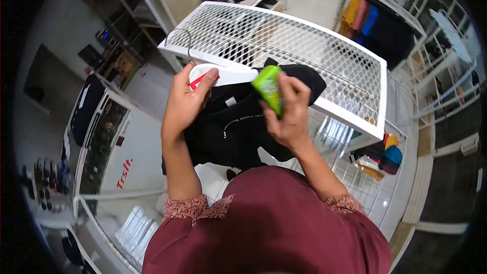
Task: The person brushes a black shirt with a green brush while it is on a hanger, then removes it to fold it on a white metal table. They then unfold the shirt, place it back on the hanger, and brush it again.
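Note:
Pinched between the thumb and fingers of my left hand [183, 102] is a white clothes hanger [236, 75], near the base of its metal hook. A red label [199, 80] sits on the hanger beside my thumb. From the hanger hangs a black shirt [236, 134] with small white lettering across its front and a pale tag at the neck. My right hand [293, 116] grips a bright green packet [270, 87] in front of the shirt, close to the hanger's right arm. I cannot make out the print on the packet.
A white rack with a mesh top [324, 45] stands just beyond the shirt. Caps [391, 155] lie low at the right. Coloured clothes [357, 15] hang on a rack at the back right. A white display case [119, 157] stands at the left.

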Demonstrator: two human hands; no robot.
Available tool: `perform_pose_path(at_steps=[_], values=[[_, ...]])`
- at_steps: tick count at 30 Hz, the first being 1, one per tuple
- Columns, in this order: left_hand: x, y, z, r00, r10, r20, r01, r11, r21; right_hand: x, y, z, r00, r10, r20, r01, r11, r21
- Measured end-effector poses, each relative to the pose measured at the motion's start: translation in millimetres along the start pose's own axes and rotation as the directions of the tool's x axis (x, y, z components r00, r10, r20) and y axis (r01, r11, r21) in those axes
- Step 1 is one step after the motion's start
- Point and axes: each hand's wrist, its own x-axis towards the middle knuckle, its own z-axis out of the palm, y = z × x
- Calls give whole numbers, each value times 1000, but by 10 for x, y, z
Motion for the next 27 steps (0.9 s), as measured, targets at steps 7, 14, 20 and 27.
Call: perform_pose_path(at_steps=[7,14,20,27], values=[[-559,-137,-540,952,-109,-285,103,994,-38,56,661,583,927,351,-133,-363,928,-82],[-800,-188,-609,915,-134,-381,149,989,10,-48,-138,959,975,-188,121,145,944,297],[-942,-312,-771,863,-98,-495,137,990,43,-63,456,1188,906,409,109,-419,903,100],[-1227,-44,-1035,812,-42,-583,117,989,92,114,-461,1341,986,-144,80,99,906,411]])
